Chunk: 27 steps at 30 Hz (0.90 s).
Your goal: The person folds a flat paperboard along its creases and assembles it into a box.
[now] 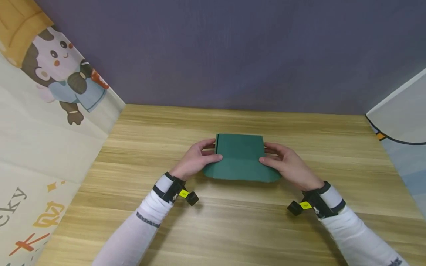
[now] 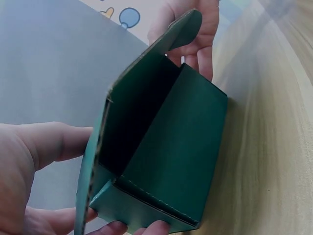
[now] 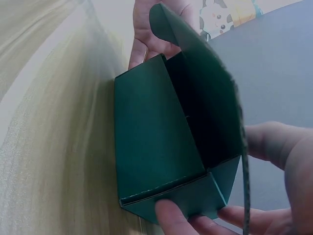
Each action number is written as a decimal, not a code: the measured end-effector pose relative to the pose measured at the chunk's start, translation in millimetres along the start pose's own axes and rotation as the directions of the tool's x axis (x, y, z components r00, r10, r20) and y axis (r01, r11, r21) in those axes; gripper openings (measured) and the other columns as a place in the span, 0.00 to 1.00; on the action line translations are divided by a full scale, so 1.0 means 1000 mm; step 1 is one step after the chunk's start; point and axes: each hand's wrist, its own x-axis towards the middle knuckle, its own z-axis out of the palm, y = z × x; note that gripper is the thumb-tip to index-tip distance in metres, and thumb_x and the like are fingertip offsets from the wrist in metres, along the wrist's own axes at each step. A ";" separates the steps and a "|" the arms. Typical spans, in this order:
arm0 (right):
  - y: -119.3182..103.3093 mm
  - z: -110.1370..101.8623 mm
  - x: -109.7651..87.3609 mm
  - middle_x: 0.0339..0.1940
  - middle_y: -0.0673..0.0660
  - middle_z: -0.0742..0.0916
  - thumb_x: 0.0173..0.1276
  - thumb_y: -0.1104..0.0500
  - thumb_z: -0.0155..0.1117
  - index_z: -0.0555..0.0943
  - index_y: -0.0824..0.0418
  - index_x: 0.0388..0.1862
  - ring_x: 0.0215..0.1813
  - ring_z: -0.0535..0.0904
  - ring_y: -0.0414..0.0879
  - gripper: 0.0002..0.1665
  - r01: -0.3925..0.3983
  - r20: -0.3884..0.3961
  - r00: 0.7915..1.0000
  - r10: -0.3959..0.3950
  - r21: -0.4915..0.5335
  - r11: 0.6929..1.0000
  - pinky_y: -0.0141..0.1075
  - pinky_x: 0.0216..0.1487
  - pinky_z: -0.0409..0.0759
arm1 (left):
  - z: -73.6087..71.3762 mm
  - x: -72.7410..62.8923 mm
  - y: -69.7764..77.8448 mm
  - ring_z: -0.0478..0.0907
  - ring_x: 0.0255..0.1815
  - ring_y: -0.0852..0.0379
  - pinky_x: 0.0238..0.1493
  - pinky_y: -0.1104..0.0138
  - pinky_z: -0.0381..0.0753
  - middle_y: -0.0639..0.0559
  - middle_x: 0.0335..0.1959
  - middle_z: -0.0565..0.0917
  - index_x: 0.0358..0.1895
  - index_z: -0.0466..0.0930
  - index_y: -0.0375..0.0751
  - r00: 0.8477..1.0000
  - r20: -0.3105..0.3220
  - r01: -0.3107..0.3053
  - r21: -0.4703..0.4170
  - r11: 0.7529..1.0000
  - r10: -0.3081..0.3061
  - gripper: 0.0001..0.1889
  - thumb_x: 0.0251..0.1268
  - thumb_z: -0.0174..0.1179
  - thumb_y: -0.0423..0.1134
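A dark green cardboard box [image 1: 240, 146] lies between the two hands, its lid [image 1: 246, 168] standing partly raised at the side toward me. My left hand [image 1: 196, 159] grips the box's left end, thumb on the lid and fingers against the end wall. At the opposite end my right hand [image 1: 291, 164] holds it the same way. Both wrist views look in through the gap under the lid past the box's front wall [image 2: 178, 142]; the inside is dark. A rounded flap [image 3: 164, 24] sticks out at the far corner of the lid.
The box is on a wood-grain table [image 1: 233, 229]. A dark blue-grey panel [image 1: 233, 55] rises behind its back edge. A white sheet with cartoon prints [image 1: 33, 147] hangs on the left, and another printed sheet [image 1: 402, 114] on the right.
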 end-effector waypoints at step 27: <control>0.006 0.010 0.000 0.70 0.56 0.71 0.63 0.42 0.67 0.57 0.50 0.76 0.64 0.75 0.54 0.47 0.017 -0.088 0.996 -0.023 -0.067 0.998 0.46 0.54 0.80 | 0.006 0.000 -0.005 0.70 0.65 0.48 0.54 0.51 0.80 0.52 0.68 0.67 0.73 0.59 0.54 1.000 -0.024 -0.004 0.046 0.999 0.005 0.40 0.59 0.68 0.39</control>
